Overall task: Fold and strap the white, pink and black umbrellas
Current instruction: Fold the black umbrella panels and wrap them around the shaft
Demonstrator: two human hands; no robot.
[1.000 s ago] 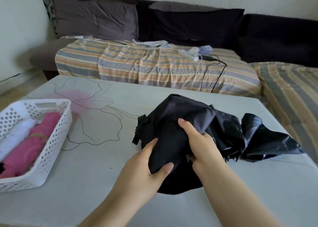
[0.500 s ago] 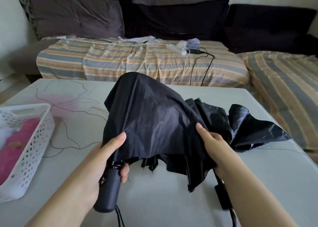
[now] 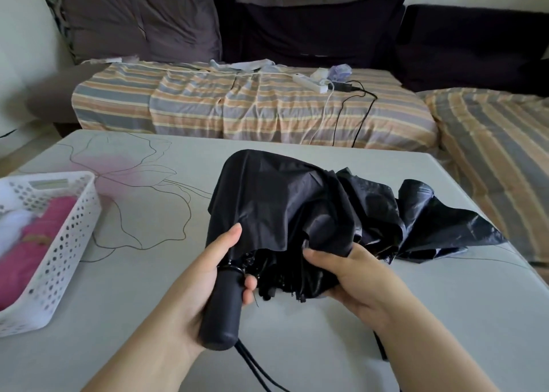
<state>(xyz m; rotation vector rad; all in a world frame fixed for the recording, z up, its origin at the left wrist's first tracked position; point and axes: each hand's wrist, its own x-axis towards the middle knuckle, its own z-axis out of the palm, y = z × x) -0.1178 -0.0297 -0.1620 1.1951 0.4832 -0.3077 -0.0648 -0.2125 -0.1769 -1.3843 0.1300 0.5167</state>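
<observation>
1. Leftmost, a white basket point(image 3: 56, 261) sits at the table's left edge, holding the pink umbrella point(image 3: 35, 249) and the white umbrella point(image 3: 12, 228), both apparently rolled already.
2. Next, the left hand point(image 3: 205, 287) is wrapped around the handle point(image 3: 222, 305) of the black umbrella point(image 3: 282, 201), thumb lying up against the cloth; the handle points toward the near edge, its wrist cord trailing down.
3. Right of it, the right hand point(image 3: 353, 275) grasps the loose lower edge of the cloth and the rib tips, bunching them together.
4. Farther right, more black fabric point(image 3: 430, 222) lies spread on the table point(image 3: 148, 272); I cannot tell whether it belongs to this umbrella.
5. Judging by this, the black umbrella is the last one, and the step in hand is gathering its folds.
6. The next move likely calls for smoothing the folds around the shaft, finding the strap and wrapping it shut.
</observation>
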